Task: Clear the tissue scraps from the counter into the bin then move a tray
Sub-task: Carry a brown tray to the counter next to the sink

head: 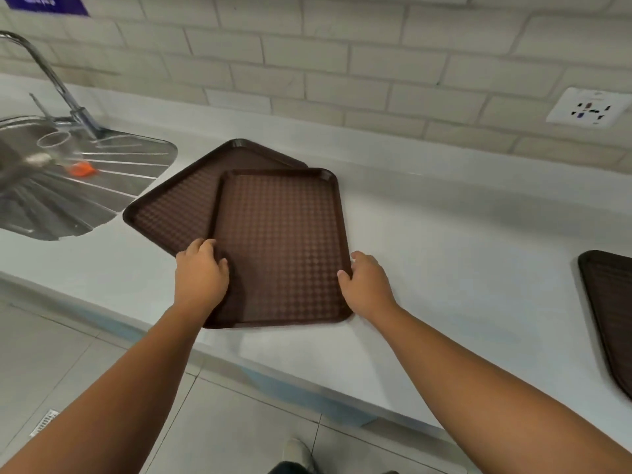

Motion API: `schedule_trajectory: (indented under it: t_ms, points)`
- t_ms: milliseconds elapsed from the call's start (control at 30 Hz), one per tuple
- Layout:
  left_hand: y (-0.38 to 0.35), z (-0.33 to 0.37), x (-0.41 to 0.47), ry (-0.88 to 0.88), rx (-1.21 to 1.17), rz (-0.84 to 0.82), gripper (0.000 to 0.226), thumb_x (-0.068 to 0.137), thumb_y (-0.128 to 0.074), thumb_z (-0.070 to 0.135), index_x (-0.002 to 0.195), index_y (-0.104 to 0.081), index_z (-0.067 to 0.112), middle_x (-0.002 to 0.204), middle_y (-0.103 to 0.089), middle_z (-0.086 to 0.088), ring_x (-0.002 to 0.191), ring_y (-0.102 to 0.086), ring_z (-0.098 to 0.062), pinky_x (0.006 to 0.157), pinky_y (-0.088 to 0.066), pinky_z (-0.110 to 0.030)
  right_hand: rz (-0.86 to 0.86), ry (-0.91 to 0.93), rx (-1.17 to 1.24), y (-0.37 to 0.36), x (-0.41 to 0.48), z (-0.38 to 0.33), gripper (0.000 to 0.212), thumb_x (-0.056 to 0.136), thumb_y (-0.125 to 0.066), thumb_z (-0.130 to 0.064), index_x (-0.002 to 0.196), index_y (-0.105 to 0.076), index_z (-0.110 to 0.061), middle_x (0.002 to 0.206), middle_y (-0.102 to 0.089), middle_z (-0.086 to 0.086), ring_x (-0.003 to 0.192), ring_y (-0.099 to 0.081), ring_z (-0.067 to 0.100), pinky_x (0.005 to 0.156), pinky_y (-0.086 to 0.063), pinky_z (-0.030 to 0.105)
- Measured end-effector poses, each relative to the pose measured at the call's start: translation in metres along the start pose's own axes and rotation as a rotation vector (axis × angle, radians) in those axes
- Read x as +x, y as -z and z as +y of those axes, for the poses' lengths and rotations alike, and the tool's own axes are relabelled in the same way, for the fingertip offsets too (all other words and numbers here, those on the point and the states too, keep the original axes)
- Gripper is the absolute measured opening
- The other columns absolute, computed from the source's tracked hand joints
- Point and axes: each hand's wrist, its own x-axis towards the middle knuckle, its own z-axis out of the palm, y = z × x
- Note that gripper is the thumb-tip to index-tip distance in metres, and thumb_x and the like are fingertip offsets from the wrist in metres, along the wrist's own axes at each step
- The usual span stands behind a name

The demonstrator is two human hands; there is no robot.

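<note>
- Two hands are gripping the top tray (278,248) by its long sides: the left hand (201,273) is curling over the left edge with its fingers (205,246) wrapping the rim, and the right hand (364,285) is clasping the right edge, thumb on top.
- Both sets of fingers are closing partway round the rim, holding the tray and nothing else.
- That tray is lying askew over a second tray (178,206) on the white table (444,234), its near edge close to the table's front.
- A third tray (612,302) is sitting well apart at the right, and a sink (68,186) with a tap is standing to the left.
- No tissue scraps are showing on the table, so the clearing part seems done; the bin is out of view.
- Moving the tray looks to be the step in hand, with lifting and setting down left.
</note>
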Motion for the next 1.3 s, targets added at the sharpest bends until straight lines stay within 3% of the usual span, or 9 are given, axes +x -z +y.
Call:
schedule_trajectory:
  t_ms: [233,467,567,667,833,1000,1133,1200,1300]
  points:
    - [-0.009,-0.018,0.025,0.078,-0.116,-0.061,0.042,0.101,-0.044,0.018,0.141,-0.042,0.006,0.131,-0.049,-0.021,0.106,-0.057,-0.040,0.091,-0.047,-0.049,-0.010,-0.169,-0.064,-0.016,0.020,0.001,0.012,0.097,-0.049,-0.016,0.101,-0.057,-0.009,0.101,-0.063,0.008,0.085,-0.059,0.023,0.073,-0.048,0.029]
    - [-0.016,-0.008,0.037,0.143,-0.297,-0.039,0.039,0.103,-0.041,0.020,0.137,-0.046,0.001,0.130,-0.055,-0.021,0.112,-0.056,-0.039,0.092,-0.044,-0.045,0.092,-0.211,0.173,-0.009,0.023,0.006,0.007,0.104,-0.041,-0.021,0.104,-0.043,-0.015,0.097,-0.056,0.001,0.074,-0.052,0.008,0.056,-0.039,0.017]
    - [-0.014,0.010,0.037,0.129,-0.375,-0.049,0.036,0.104,-0.042,0.022,0.133,-0.045,0.001,0.124,-0.059,-0.022,0.111,-0.057,-0.039,0.088,-0.043,-0.043,0.116,-0.204,0.293,0.004,0.015,0.017,0.019,0.105,-0.039,-0.027,0.121,-0.046,-0.020,0.115,-0.058,-0.001,0.097,-0.059,0.015,0.080,-0.051,0.022]
    - [-0.013,0.033,0.041,0.063,-0.390,-0.099,0.034,0.101,-0.048,0.025,0.126,-0.049,0.002,0.118,-0.062,-0.019,0.109,-0.057,-0.037,0.083,-0.040,-0.037,0.200,-0.202,0.314,0.020,0.001,0.035,0.032,0.105,-0.038,-0.029,0.133,-0.049,-0.020,0.127,-0.059,0.000,0.115,-0.057,0.021,0.098,-0.048,0.033]
    - [-0.021,0.081,0.062,0.013,-0.471,-0.238,0.040,0.096,-0.059,0.033,0.125,-0.054,0.006,0.110,-0.062,-0.005,0.106,-0.059,-0.031,0.088,-0.047,-0.038,0.169,-0.187,0.245,0.066,-0.024,0.083,0.034,0.104,-0.041,-0.034,0.131,-0.055,-0.021,0.123,-0.062,-0.005,0.103,-0.057,0.012,0.094,-0.046,0.026]
    - [-0.027,0.122,0.086,0.058,-0.634,-0.195,0.048,0.090,-0.063,0.043,0.127,-0.061,0.013,0.122,-0.065,-0.005,0.110,-0.061,-0.026,0.098,-0.051,-0.044,0.057,-0.168,0.189,0.124,-0.057,0.134,0.033,0.101,-0.047,-0.040,0.127,-0.061,-0.026,0.118,-0.064,-0.012,0.102,-0.061,0.009,0.089,-0.047,0.024]
    - [-0.040,0.171,0.064,-0.095,-0.611,-0.304,0.034,0.091,-0.063,0.047,0.100,-0.075,0.017,0.097,-0.072,-0.002,0.094,-0.067,-0.023,0.089,-0.055,-0.041,0.045,-0.206,0.092,0.171,-0.097,0.180,0.030,0.098,-0.051,-0.043,0.122,-0.065,-0.033,0.116,-0.067,-0.015,0.100,-0.062,0.006,0.089,-0.047,0.026]
    - [-0.048,0.200,0.041,-0.201,-0.517,-0.390,0.035,0.095,-0.059,0.046,0.098,-0.076,0.015,0.094,-0.071,-0.003,0.089,-0.066,-0.024,0.079,-0.052,-0.035,0.070,-0.290,0.148,0.194,-0.117,0.209,0.025,0.095,-0.057,-0.044,0.111,-0.072,-0.032,0.108,-0.071,-0.013,0.096,-0.067,0.008,0.090,-0.053,0.034]
    - [-0.058,0.241,0.007,-0.233,-0.566,-0.362,0.036,0.099,-0.054,0.042,0.098,-0.073,0.011,0.096,-0.069,-0.006,0.090,-0.062,-0.027,0.075,-0.046,-0.034,0.170,-0.485,0.467,0.225,-0.145,0.249,0.018,0.088,-0.070,-0.037,0.095,-0.077,-0.022,0.096,-0.076,0.000,0.089,-0.072,0.018,0.084,-0.057,0.038]
